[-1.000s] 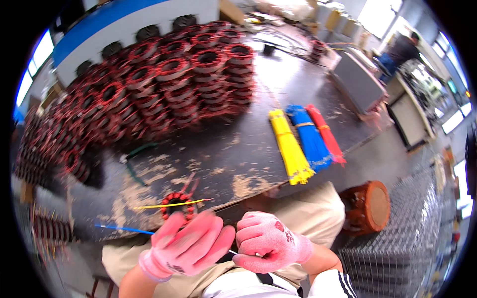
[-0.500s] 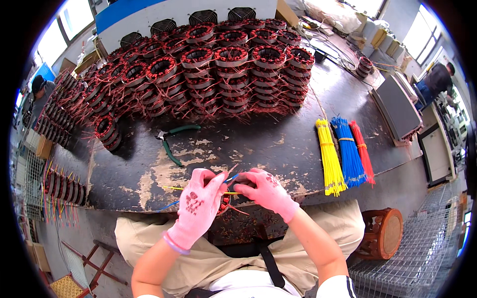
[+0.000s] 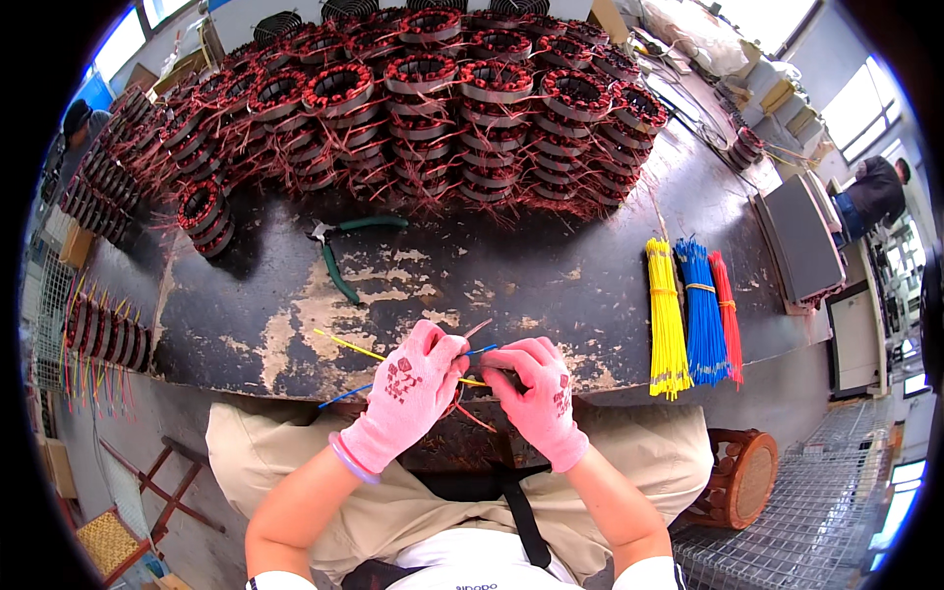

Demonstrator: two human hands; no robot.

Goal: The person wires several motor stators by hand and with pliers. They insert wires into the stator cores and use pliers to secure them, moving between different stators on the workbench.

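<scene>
Both my hands, in pink printed gloves, meet at the table's near edge above my lap. My left hand [image 3: 411,382] pinches a blue wire [image 3: 344,396], whose tail sticks out to the left and whose tip shows between the hands. A yellow wire [image 3: 349,344] passes behind the left fingers and comes out toward the right hand. My right hand [image 3: 539,391] has its fingers closed at the wire ends; exactly what it grips is hidden. Under the hands is a wound stator [image 3: 454,401], mostly covered, with thin reddish lead wires [image 3: 476,419] sticking out.
Green-handled cutters [image 3: 335,276] lie beyond my hands. Bundles of yellow wires [image 3: 665,320], blue wires [image 3: 702,320] and red wires [image 3: 727,324] lie to the right. Stacked stators [image 3: 423,128] fill the table's back; a short stack [image 3: 206,221] stands left. A wooden stool [image 3: 733,477] is at lower right.
The whole view has shifted slightly. My right hand has turned more upright, its fingers still closed by the wire ends. More of the yellow wire shows left of my left hand.
</scene>
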